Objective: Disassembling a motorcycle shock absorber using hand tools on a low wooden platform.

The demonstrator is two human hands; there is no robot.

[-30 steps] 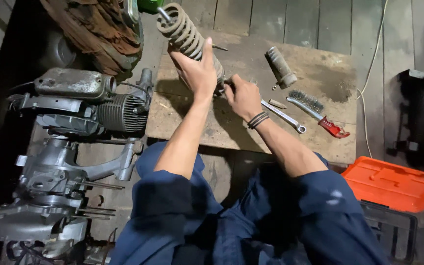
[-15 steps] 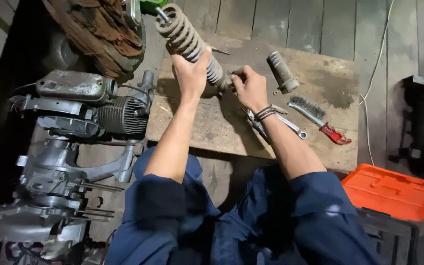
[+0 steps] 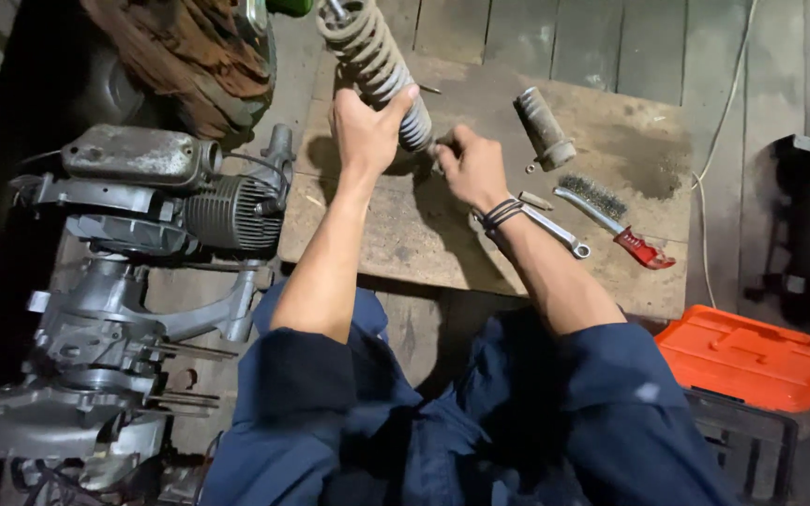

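— Where is the coil spring?

— Tilted over the table. The left hand is wrapped around it; the right hand pinches at its lower end.

— What else is there?

— One grey cylinder, one wire brush, one wrench, one engine beside them.
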